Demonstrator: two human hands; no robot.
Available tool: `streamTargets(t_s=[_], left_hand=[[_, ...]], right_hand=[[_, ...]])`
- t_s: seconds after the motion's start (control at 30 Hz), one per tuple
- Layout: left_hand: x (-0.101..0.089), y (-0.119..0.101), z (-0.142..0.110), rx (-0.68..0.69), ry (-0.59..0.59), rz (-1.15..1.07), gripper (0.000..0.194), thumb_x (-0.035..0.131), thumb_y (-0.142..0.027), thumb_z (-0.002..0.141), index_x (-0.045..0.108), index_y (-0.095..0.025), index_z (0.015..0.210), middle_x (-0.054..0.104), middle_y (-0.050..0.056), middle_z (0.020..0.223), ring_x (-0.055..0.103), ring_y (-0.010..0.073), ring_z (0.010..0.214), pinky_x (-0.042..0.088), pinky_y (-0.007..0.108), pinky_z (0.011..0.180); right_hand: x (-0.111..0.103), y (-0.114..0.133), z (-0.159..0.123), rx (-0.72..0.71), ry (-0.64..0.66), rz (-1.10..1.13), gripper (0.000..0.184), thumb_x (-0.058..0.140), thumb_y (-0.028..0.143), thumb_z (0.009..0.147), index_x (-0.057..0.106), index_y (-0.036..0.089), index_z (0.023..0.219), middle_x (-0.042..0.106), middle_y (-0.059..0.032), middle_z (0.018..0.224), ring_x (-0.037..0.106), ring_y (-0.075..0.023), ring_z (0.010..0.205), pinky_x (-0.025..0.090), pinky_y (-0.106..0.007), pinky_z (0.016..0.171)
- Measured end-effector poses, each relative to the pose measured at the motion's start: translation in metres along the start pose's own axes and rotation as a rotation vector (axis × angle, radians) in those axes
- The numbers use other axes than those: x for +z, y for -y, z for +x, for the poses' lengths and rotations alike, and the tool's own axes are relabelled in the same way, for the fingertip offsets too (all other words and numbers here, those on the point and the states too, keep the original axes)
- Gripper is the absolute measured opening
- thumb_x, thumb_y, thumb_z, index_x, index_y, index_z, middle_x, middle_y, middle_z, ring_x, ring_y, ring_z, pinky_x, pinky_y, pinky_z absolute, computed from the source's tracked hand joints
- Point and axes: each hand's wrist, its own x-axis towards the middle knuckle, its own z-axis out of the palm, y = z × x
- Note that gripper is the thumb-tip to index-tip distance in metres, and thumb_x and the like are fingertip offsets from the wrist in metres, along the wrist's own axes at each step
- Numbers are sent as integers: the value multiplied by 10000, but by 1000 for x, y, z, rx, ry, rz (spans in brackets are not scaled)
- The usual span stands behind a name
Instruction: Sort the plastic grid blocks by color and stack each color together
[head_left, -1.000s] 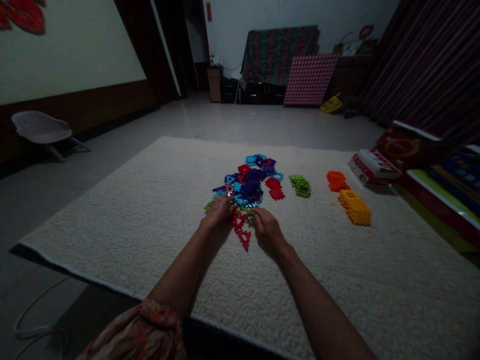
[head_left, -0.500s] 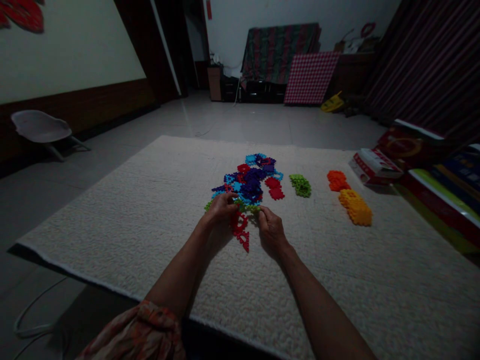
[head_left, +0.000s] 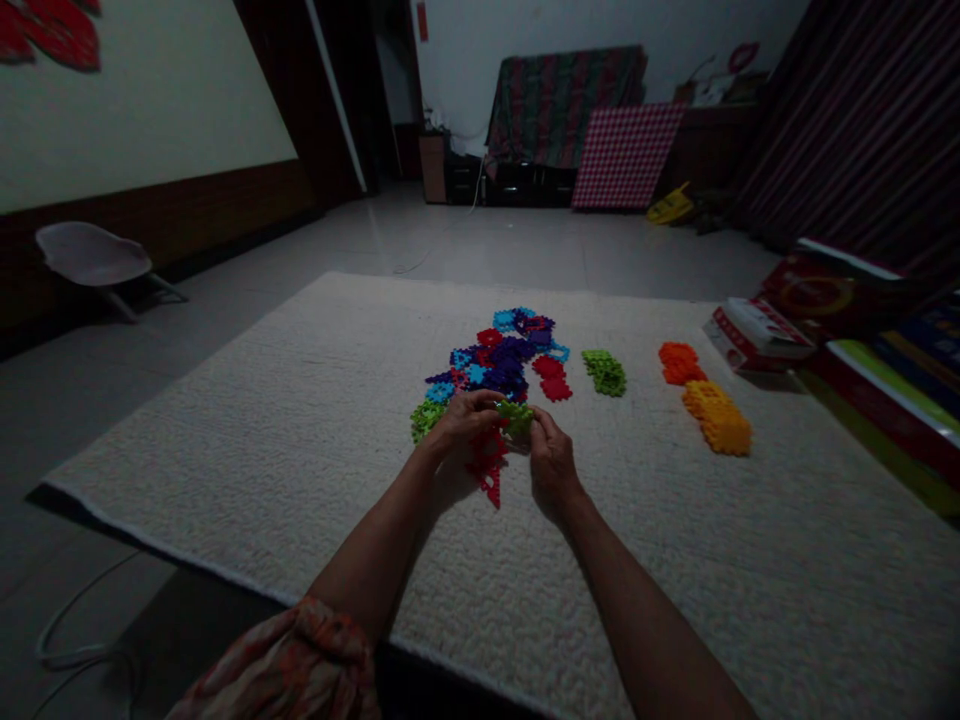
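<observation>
Between my two hands is a green interlocking toy piece with notched edges. My left hand pinches its left side, and my right hand grips its right side. Below it, red triangular pieces lie on the mat, partly covered by my left hand. More green pieces sit just left of my left hand. Beyond my fingers spreads a mixed pile of purple pieces, light blue pieces and red pieces.
On the pale textured mat, to the right, are stacks of green pieces, orange pieces and yellow pieces. Boxes line the right edge. A small chair stands on the tiled floor at left.
Both hands have shifted slightly right and lifted the green piece away from the pile, turning it so more of its face shows. The green pieces at left are now more exposed.
</observation>
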Motion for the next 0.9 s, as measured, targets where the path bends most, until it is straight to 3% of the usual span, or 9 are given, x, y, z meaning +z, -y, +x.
streamTargets(t_s=[0.13, 0.27, 0.37, 0.47, 0.57, 0.67, 0.8, 0.9], left_hand=[[18, 16, 5, 111, -168, 276, 320, 612, -98, 760, 741, -176, 1042, 738, 45, 949, 664, 154, 805, 554, 276, 766], [23, 20, 4, 240, -202, 562, 340, 618, -79, 779, 747, -200, 1069, 735, 49, 1026, 674, 175, 944, 548, 299, 896], [11, 14, -2, 338, -248, 675, 323, 634, -127, 817, 725, -201, 1118, 726, 64, 1084, 671, 191, 1011, 538, 330, 951], [-13, 9, -12, 403, -371, 778, 312, 602, -152, 852, 705, -187, 1145, 709, 88, 1133, 656, 209, 1074, 514, 363, 1007], [-40, 13, -24, 339, -465, 909, 331, 597, -162, 843, 693, -188, 1159, 691, 105, 1141, 645, 235, 1093, 507, 394, 1018], [-53, 27, -37, 261, -489, 992, 373, 645, -258, 842, 661, -214, 1211, 647, 123, 1243, 600, 277, 1180, 471, 451, 1064], [-47, 44, -50, 135, -484, 1024, 549, 723, -402, 797, 599, -244, 1308, 517, 156, 1423, 477, 346, 1330, 447, 517, 1072], [-40, 48, -52, 106, -475, 1019, 616, 717, -361, 772, 572, -230, 1357, 499, 149, 1425, 483, 335, 1319, 439, 498, 1092]], right_hand=[[-1, 4, -1, 14, -1, 17, 411, 473, 368, 894, 640, 170, 1213, 728, -83, 1048, 663, -222, 924, 521, -342, 834], [-1, 8, 0, 33, -3, -34, 413, 542, 394, 856, 652, 160, 1178, 734, -89, 1006, 665, -222, 882, 519, -345, 819], [0, 7, 0, 36, -19, -56, 419, 524, 404, 866, 652, 164, 1185, 735, -83, 979, 664, -215, 840, 521, -342, 787], [1, 6, -1, 65, -40, -26, 434, 513, 426, 882, 646, 163, 1201, 729, -72, 952, 660, -210, 820, 525, -334, 758], [2, 4, 0, 91, -57, 21, 431, 498, 436, 892, 641, 175, 1205, 719, -58, 947, 655, -206, 832, 535, -333, 759], [3, 0, 1, 108, -86, 71, 438, 479, 455, 899, 631, 184, 1209, 707, -66, 1014, 653, -210, 874, 546, -349, 785], [3, -1, 2, 112, -82, 80, 454, 474, 458, 898, 626, 180, 1223, 706, -70, 1024, 650, -211, 875, 543, -366, 811], [1, 3, 1, 110, -86, 42, 456, 482, 447, 891, 634, 169, 1218, 715, -70, 985, 646, -212, 857, 533, -359, 799]])
